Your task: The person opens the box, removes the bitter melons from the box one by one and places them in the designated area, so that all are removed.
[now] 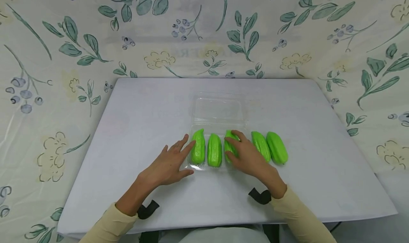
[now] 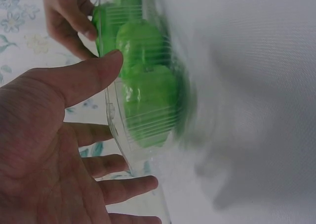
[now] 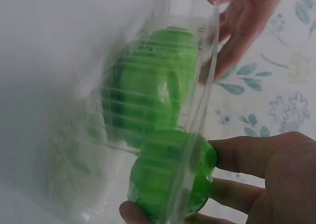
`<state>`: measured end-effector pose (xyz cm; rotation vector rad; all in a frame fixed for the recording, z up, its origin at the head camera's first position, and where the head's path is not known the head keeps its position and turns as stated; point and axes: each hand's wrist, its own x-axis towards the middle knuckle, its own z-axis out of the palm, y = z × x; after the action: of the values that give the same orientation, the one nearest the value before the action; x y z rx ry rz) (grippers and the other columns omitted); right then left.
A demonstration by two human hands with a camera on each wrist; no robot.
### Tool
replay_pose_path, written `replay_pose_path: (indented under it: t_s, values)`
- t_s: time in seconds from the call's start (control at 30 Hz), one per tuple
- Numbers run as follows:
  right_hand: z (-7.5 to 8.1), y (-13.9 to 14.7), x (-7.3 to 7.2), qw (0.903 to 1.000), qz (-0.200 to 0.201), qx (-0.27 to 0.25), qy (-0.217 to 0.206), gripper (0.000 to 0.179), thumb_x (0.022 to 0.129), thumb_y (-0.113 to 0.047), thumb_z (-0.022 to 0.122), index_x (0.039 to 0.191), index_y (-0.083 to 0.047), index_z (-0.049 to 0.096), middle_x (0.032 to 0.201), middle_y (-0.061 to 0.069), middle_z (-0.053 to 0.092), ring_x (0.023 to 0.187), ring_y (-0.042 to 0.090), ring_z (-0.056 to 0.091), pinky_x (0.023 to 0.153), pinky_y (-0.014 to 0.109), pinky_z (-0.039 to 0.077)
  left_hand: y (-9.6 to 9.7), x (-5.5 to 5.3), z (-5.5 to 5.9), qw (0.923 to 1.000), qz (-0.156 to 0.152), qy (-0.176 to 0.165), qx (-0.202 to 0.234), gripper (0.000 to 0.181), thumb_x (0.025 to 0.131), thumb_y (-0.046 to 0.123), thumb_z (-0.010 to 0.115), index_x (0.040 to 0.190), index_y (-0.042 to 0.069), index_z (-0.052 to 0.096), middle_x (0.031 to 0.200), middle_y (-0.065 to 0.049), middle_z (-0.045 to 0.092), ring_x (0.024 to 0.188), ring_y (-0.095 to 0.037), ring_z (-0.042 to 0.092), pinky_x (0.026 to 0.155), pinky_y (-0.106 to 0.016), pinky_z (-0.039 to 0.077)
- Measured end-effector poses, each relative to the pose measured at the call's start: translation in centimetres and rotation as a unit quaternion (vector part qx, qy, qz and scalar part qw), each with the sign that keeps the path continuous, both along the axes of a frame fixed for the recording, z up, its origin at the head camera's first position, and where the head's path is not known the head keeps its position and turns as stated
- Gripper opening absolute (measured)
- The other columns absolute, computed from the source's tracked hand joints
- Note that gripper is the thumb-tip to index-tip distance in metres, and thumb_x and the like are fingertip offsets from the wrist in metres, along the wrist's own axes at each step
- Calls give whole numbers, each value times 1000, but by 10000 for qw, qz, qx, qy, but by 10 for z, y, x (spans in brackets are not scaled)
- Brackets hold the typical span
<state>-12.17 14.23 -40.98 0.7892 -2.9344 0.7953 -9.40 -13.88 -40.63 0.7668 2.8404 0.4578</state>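
Right hand grips green gourd, left hand spread loosely at clear tray (seemingly light), which a bump could shift

Head view is looking down over a table, close left and right wrist views facing one shared clear box.

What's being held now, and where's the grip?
The right hand grips the middle green vegetable around its body, from above; the left hand holds nothing.

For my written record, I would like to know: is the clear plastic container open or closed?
Open: its lid lies folded back beyond the base, not over the green vegetables inside.
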Motion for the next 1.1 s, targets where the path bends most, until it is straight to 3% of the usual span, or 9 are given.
replay_pose_path:
  t_s: [0.13, 0.37, 0.73, 0.97, 1.1]
  values:
    - [4, 6, 0, 9999, -80, -73, -83, 44, 92, -16, 68, 132, 0, 60, 145, 23, 42, 73, 19, 63, 66, 35, 54, 0, 0, 0, 10000, -11, -28, 19, 91, 84, 42, 77, 154, 7, 31, 159, -20, 23, 138, -39, 36, 101, -68, 31]
    - [9, 14, 1, 9997, 73, -245, 27, 45, 92, -15, 68, 133, 0, 59, 145, 25, 42, 95, 29, 64, 73, 42, 53, 1, 1, 0, 10000, -11, -52, 57, 90, 84, 41, 77, 154, 7, 31, 158, -21, 23, 138, -39, 36, 101, -68, 31]
    - [19, 25, -1, 9992, 125, -344, 141, 44, 93, -13, 66, 133, 1, 58, 146, 24, 40, 90, 26, 63, 74, 43, 52, 1, 0, 2, 10000, -24, -65, 20, 90, 84, 41, 77, 154, 6, 32, 158, -21, 23, 138, -39, 36, 101, -68, 31]
    - [28, 38, -2, 9996, -105, -244, -39, 47, 92, -15, 68, 135, 0, 57, 148, 22, 37, 88, 25, 64, 72, 39, 52, 1, 0, 1, 10000, -21, -76, 35, 90, 84, 41, 77, 154, 7, 31, 158, -21, 23, 139, -39, 35, 102, -68, 30]
    - [30, 47, -4, 9996, -254, -92, 82, 46, 91, -15, 68, 134, -1, 58, 147, 22, 39, 83, 26, 64, 69, 41, 52, 1, 0, 1, 10000, -5, -63, 37, 90, 84, 41, 77, 154, 7, 31, 158, -21, 23, 139, -39, 35, 102, -68, 30]
